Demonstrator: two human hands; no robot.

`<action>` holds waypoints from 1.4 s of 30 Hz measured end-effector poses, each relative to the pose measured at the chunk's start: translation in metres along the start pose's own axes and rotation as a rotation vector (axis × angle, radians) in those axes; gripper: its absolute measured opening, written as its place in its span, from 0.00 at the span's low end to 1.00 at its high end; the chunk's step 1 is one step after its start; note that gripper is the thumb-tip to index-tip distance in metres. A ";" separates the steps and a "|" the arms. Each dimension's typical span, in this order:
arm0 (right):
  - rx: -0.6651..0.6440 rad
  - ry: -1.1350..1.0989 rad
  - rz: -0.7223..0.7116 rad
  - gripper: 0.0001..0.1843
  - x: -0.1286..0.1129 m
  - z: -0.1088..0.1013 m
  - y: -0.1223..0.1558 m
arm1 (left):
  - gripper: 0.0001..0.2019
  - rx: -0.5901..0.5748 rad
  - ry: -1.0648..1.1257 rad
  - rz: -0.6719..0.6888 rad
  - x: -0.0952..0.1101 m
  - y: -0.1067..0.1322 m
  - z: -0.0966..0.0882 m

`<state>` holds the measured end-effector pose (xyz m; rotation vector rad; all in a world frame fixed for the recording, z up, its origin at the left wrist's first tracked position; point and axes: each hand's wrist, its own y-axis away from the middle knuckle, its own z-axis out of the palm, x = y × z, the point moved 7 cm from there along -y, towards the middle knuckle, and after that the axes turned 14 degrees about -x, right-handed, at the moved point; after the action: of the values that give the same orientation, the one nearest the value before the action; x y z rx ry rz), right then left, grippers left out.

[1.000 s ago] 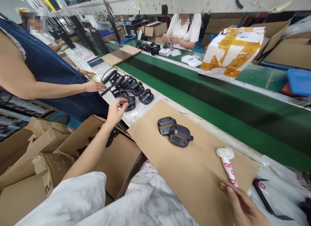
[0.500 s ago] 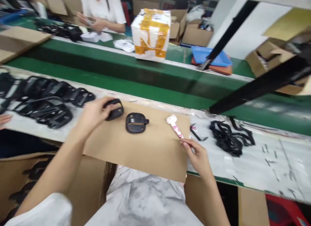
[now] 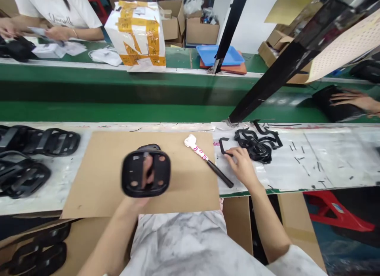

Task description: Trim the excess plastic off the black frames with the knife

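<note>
My left hand (image 3: 137, 204) holds up a rounded black plastic plate (image 3: 128, 171), its fingers partly visible through the central slot. Behind it, a second black plate (image 3: 152, 147) lies on the cardboard sheet (image 3: 97, 169), mostly hidden. A hammer (image 3: 220, 174) with a white-wrapped head and black handle rests across the sheet's right edge. Just right of it, my right hand (image 3: 242, 165) pinches one end of a bent black strip (image 3: 221, 144). Beside those fingers sits a tangled pile of black strips (image 3: 257, 147).
Several black plates (image 3: 61, 141) crowd the bench on the left. Across the green conveyor (image 3: 166, 112) stand a taped white box (image 3: 139, 38) and a blue tray (image 3: 219, 54). A slanted black post (image 3: 267, 76) rises at right. Co-workers' hands show at upper left and far right.
My left hand has brought its plate over the sheet's middle, in front of the other plate. My right hand has let go of the hammer and moved right to the bent strip. The view has turned right.
</note>
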<state>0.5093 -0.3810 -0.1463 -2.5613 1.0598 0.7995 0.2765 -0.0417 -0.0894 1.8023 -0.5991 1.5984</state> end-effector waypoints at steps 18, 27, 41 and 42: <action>-0.250 -0.139 -0.463 0.17 -0.155 0.063 0.029 | 0.23 -0.057 0.464 -0.153 -0.124 0.032 0.107; -0.554 -0.058 -0.364 0.20 -0.155 0.073 0.031 | 0.22 -0.140 0.516 -0.205 -0.111 0.037 0.118; -0.210 -0.794 -0.131 0.49 -0.121 0.072 0.021 | 0.20 -0.392 0.378 -0.127 -0.085 0.053 0.136; -0.209 -0.786 -0.114 0.48 -0.122 0.075 0.020 | 0.20 -0.411 0.363 -0.119 -0.083 0.054 0.138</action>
<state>0.3945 -0.2936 -0.1379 -2.0759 0.5879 1.7449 0.3208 -0.1854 -0.1688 1.1923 -0.5849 1.5373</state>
